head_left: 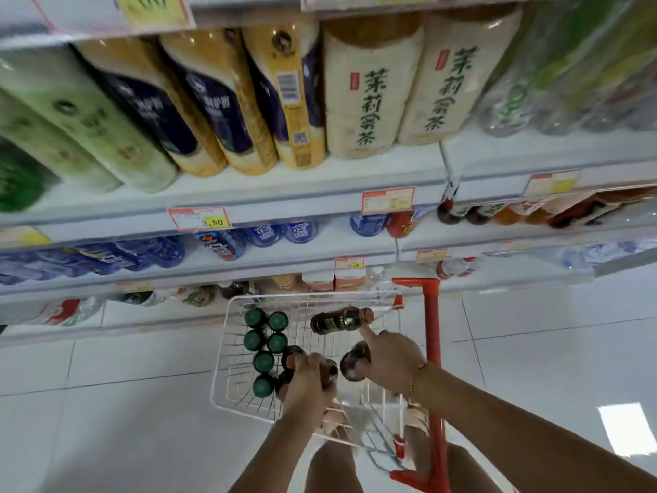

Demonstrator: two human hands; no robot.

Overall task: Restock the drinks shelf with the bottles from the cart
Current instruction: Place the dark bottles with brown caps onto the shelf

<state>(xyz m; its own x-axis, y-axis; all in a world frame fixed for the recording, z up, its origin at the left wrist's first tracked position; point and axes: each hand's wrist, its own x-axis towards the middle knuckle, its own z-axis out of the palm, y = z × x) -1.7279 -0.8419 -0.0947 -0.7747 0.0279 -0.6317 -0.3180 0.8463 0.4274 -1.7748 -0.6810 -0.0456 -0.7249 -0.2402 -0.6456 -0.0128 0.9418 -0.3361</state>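
Note:
A white wire cart basket [227, 354] with a red frame stands below me in front of the drinks shelf [249, 193]. Several upright bottles with green caps [265, 341] fill its left side. A dark bottle [336, 320] lies on its side at the far end. My left hand [309, 386] is closed around dark bottles [329, 373] in the basket's middle. My right hand [389, 359] grips another dark bottle [355, 361], and its forefinger points toward the lying bottle.
Large tea bottles [366, 94] line the upper shelf, with blue-labelled bottles [220, 243] one level down and small cartons [350, 279] lower still. The red cart handle [432, 332] rises at the right. White tiled floor [124, 403] surrounds the cart. My legs show under the basket.

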